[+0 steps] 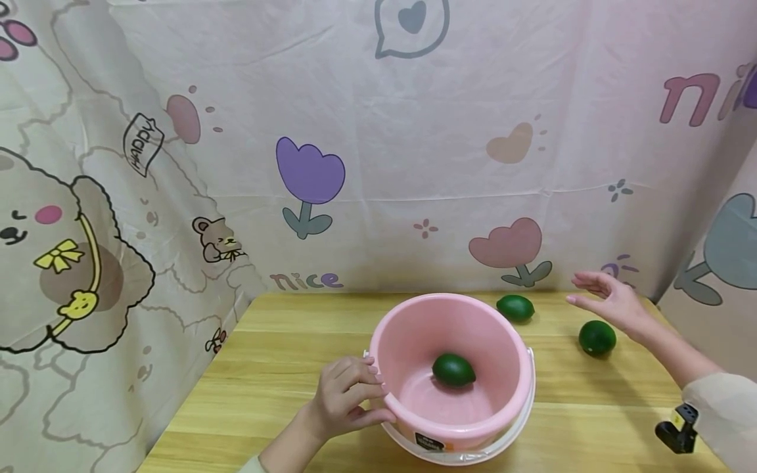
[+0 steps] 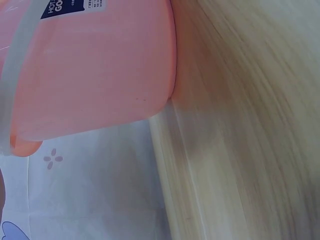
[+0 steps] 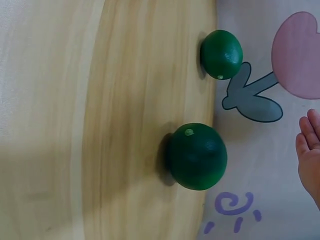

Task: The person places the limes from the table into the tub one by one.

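A pink bucket [image 1: 408, 315] with a white handle stands on the table, and one green lime [image 1: 453, 370] lies on its bottom. At the bucket's left rim, my left hand [image 1: 349, 397] holds on with bent fingers and thumb. My right hand [image 1: 612, 305] is in the air at the right, fingers extended and nothing in them. Just below it a second lime [image 1: 597, 338] rests on the wood, large in the right wrist view. Behind the bucket's right side lies a third lime [image 1: 515, 308], near the table's back edge.
The wooden table [image 1: 278, 368] ends at a printed cloth [image 1: 378, 217] hung behind it and along both sides. Strapped at the right sleeve is a small black device [image 1: 678, 430]. The bucket's white handle [image 1: 520, 424] hangs down along its front.
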The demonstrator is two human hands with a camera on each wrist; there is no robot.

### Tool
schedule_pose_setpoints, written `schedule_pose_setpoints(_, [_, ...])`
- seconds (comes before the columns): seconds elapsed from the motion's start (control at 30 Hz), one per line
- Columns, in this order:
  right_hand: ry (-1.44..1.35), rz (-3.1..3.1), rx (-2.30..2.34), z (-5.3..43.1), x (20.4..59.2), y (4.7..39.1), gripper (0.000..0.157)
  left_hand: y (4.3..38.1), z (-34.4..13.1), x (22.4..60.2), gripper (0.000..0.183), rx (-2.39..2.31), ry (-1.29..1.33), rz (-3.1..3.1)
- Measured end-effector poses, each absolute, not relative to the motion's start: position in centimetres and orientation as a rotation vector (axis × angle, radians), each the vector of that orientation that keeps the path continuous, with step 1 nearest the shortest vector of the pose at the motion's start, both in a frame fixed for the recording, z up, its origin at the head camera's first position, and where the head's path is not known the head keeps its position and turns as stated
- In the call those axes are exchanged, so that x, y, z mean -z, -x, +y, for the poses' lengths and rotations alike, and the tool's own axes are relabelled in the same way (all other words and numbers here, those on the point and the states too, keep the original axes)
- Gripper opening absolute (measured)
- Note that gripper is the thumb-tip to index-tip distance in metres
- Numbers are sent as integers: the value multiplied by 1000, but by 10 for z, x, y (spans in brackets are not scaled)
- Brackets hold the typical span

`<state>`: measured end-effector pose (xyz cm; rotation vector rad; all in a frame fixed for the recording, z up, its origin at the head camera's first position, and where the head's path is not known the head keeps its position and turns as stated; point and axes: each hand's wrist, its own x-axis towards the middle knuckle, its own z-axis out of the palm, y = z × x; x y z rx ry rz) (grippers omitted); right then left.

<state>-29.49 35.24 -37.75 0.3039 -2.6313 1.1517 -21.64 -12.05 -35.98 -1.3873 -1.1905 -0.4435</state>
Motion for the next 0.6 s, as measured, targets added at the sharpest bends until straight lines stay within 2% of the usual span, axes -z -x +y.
schedule_pose_setpoints(0.6, [-193,-2630,-1149,372,405,294,65,217,-120,360,38,439,1383,-1190])
